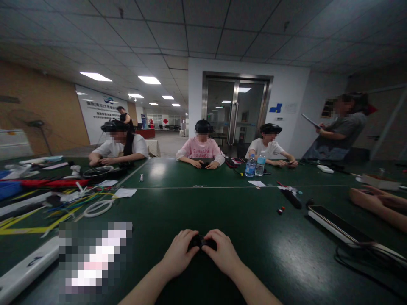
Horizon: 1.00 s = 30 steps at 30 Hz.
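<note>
Just above the green tabletop, a small black object is held between my two hands. My left hand is closed on its left end, thumb and fingers pinching it. On the other end, my right hand grips with thumb and curled fingers. The thumbs almost meet at the object's middle. Fingers cover much of it, so its exact kind cannot be made out.
To the left lie a white bar-shaped case, coiled white tubing and loose wires. On the right are a long white-edged device and black cables. Water bottles stand farther back, near several seated people.
</note>
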Each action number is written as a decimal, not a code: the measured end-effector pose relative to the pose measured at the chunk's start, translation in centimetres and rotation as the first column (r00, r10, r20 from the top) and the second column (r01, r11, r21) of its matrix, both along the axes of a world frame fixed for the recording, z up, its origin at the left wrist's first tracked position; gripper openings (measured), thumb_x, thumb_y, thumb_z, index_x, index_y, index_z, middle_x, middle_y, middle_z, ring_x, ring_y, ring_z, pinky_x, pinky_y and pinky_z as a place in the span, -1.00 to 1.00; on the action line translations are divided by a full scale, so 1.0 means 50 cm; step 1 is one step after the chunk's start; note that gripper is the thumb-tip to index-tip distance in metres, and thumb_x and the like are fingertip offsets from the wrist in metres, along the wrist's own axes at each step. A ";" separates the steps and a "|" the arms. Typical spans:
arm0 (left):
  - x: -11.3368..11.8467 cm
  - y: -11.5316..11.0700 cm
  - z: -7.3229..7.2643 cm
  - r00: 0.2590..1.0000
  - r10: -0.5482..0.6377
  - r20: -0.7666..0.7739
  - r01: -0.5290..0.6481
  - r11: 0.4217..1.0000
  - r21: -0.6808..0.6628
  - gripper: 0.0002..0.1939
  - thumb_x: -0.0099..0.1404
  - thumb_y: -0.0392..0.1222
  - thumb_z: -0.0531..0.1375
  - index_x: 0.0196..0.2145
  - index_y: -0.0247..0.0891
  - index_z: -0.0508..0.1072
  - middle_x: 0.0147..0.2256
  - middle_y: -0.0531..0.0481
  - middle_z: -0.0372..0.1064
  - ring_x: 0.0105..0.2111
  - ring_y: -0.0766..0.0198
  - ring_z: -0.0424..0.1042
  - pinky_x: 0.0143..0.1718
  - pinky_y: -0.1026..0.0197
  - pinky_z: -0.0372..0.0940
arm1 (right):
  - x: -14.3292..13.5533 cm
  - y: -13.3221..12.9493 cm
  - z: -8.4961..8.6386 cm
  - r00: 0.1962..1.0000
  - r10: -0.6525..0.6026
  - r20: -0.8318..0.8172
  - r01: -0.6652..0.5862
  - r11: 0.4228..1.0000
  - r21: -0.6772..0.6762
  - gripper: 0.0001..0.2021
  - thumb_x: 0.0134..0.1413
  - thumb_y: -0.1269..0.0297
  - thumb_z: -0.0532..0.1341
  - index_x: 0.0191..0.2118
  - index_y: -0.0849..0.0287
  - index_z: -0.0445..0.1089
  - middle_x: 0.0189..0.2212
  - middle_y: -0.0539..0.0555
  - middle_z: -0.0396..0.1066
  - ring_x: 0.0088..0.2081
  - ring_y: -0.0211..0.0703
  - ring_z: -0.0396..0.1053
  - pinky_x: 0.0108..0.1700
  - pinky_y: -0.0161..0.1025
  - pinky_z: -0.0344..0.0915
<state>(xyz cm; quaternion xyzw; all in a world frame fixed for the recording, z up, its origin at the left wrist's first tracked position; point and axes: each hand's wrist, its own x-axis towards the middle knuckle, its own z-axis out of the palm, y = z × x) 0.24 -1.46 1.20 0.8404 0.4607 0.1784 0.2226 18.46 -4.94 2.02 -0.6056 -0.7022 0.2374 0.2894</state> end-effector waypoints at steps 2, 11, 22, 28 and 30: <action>-0.001 0.003 -0.007 1.000 -0.004 0.003 0.004 1.000 0.017 -0.58 0.20 -0.17 0.04 0.04 -0.18 0.25 0.02 -0.05 0.24 0.02 0.16 0.20 0.06 0.11 0.10 | 0.000 0.002 -0.001 1.000 0.003 -0.004 -0.003 1.000 0.024 -0.83 -0.03 0.23 0.18 -0.25 0.04 0.36 -0.17 0.00 0.35 -0.08 -0.12 0.27 -0.03 -0.17 0.15; -0.001 0.001 -0.002 1.000 0.006 0.007 -0.006 1.000 0.003 -0.57 0.20 -0.17 0.04 0.04 -0.18 0.25 0.03 -0.05 0.23 0.03 0.15 0.20 0.06 0.11 0.10 | 0.008 -0.001 0.001 0.984 -0.104 -0.145 0.106 0.994 0.009 -0.77 0.05 0.17 0.09 -0.15 0.05 0.31 -0.18 0.01 0.37 -0.08 -0.13 0.31 -0.07 -0.21 0.23; -0.001 -0.001 0.004 1.000 0.026 -0.009 -0.026 0.999 -0.037 -0.55 0.21 -0.14 0.05 0.07 -0.17 0.24 0.06 -0.02 0.21 0.06 0.16 0.18 0.09 0.11 0.09 | 0.033 0.010 -0.010 0.921 -0.287 -0.265 0.320 0.943 0.089 -0.65 0.12 0.12 -0.03 -0.01 0.11 0.20 -0.07 0.12 0.33 -0.04 -0.05 0.30 -0.05 -0.13 0.26; -0.004 0.004 -0.005 1.000 0.015 0.004 -0.015 0.999 -0.032 -0.54 0.22 -0.12 0.05 0.08 -0.16 0.22 0.06 -0.02 0.21 0.06 0.16 0.18 0.08 0.12 0.10 | 0.054 0.020 -0.020 0.875 -0.374 -0.308 0.424 0.899 0.113 -0.62 0.13 0.12 -0.06 0.03 0.14 0.16 -0.06 0.15 0.32 -0.04 -0.06 0.30 -0.07 -0.14 0.29; -0.004 0.002 0.001 1.000 0.015 -0.006 -0.015 0.999 -0.042 -0.54 0.22 -0.13 0.04 0.09 -0.17 0.22 0.07 -0.02 0.20 0.06 0.16 0.18 0.08 0.13 0.09 | 0.062 0.025 -0.025 0.839 -0.382 -0.387 0.470 0.868 0.160 -0.62 0.11 0.11 -0.02 0.01 0.14 0.18 -0.09 0.13 0.34 -0.07 -0.06 0.32 -0.09 -0.14 0.29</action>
